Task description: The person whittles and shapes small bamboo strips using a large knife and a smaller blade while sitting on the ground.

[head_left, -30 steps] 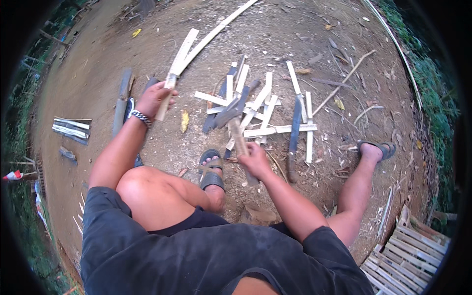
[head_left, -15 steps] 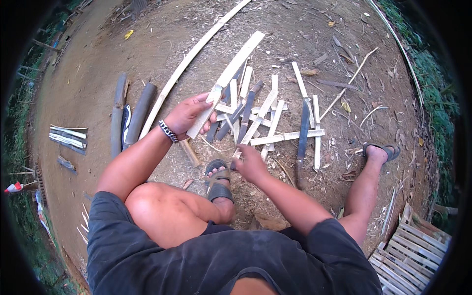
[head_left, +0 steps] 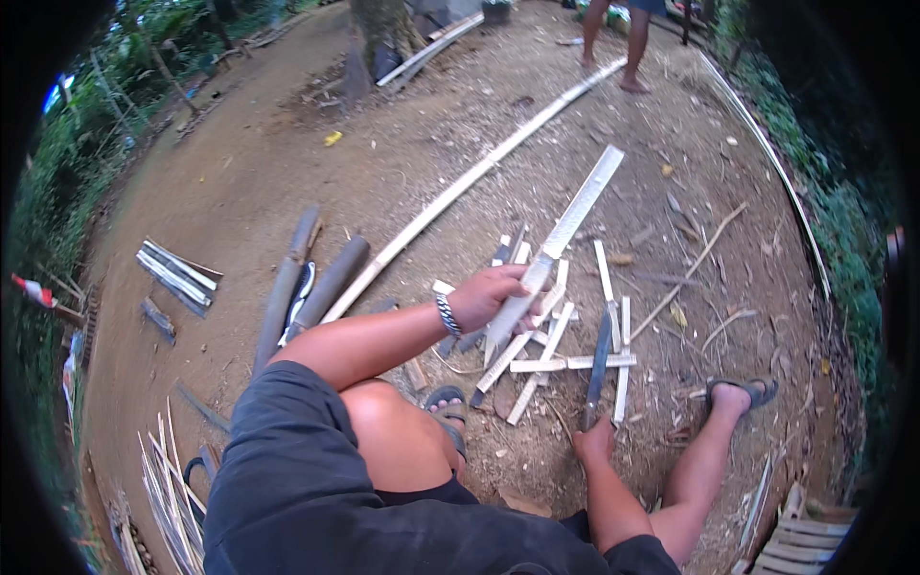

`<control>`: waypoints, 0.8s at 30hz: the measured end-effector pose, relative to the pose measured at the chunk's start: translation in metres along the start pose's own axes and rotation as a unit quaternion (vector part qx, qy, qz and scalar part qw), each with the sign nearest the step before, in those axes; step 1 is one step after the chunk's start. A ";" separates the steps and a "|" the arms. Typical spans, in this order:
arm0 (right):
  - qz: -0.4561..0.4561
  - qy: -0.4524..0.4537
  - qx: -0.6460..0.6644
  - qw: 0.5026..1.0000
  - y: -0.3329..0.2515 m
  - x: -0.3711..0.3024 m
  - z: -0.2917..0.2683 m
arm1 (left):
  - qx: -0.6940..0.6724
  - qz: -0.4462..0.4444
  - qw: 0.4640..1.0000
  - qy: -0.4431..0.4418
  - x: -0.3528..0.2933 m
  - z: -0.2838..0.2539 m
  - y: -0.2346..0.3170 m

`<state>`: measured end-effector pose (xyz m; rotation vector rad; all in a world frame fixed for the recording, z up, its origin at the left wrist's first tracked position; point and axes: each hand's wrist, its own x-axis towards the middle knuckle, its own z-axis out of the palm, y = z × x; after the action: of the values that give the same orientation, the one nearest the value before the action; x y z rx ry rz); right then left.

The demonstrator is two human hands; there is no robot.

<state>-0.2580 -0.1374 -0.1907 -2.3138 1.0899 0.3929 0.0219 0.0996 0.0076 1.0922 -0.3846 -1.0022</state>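
In my left hand point(head_left: 482, 299) is a pale split bamboo strip point(head_left: 583, 209), gripped near its node and slanting up to the right. My right hand point(head_left: 594, 441) is low on the right, its fingers closed around the handle end of a dark-bladed machete point(head_left: 602, 359) that lies on the ground. Beneath and beside the held strip is a loose pile of short bamboo pieces point(head_left: 539, 391), some pale side up and some dark. A thin pale piece point(head_left: 604, 273) lies at the machete's tip.
Dark bamboo lengths point(head_left: 335, 280) lie left of my left forearm. A long pale bamboo pole point(head_left: 460, 187) stretches away to another person's bare legs point(head_left: 634, 48). At far left lie a small bundle of strips point(head_left: 177, 273) and thin slivers point(head_left: 168, 489). A slatted bamboo surface point(head_left: 805, 541) stands at lower right.
My right hand has moved right and down from the pile to the machete's handle and closed on it. My left hand still holds the bamboo strip. The view has tilted up, bringing another person's legs into sight.
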 end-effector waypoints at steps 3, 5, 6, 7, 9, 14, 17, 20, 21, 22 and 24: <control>-0.016 0.050 0.029 0.998 0.012 0.013 0.009 | 0.085 0.090 0.992 -0.011 0.007 0.025 0.015; 0.050 -0.136 0.325 0.935 0.017 0.022 -0.008 | 0.133 0.026 0.991 0.006 0.014 0.032 0.020; 0.084 -0.225 0.460 0.855 0.016 0.020 -0.018 | 0.166 0.003 0.986 0.013 0.018 0.034 0.016; 0.061 -0.195 0.493 0.845 0.012 0.013 -0.020 | 0.199 -0.020 0.980 0.018 0.021 0.037 0.015; 0.019 -0.113 0.559 0.821 -0.011 -0.019 -0.044 | 0.186 -0.012 0.982 0.030 0.035 0.063 0.008; -0.040 0.009 0.631 0.775 -0.040 -0.042 -0.101 | 0.203 -0.059 0.974 0.086 0.071 0.105 -0.044; -0.056 0.053 0.670 0.738 -0.021 -0.038 -0.115 | 0.164 -0.096 0.979 0.068 0.071 0.139 -0.096; -0.039 0.072 0.689 0.720 0.007 -0.028 -0.107 | 0.106 -0.125 0.984 0.077 0.069 0.164 -0.158; -0.031 0.072 0.689 0.720 0.011 -0.027 -0.103 | 0.094 -0.109 0.984 0.102 0.069 0.168 -0.175; -0.015 0.070 0.687 0.723 0.015 -0.023 -0.101 | 0.088 -0.099 0.985 0.107 0.071 0.170 -0.189; -0.006 0.060 0.686 0.725 0.021 -0.016 -0.098 | 0.070 -0.071 0.987 0.126 0.075 0.171 -0.206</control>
<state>-0.2810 -0.1962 -0.1111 -0.9723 0.8812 -0.4897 -0.1570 -0.0778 -0.1097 1.3726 -0.1759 -0.9577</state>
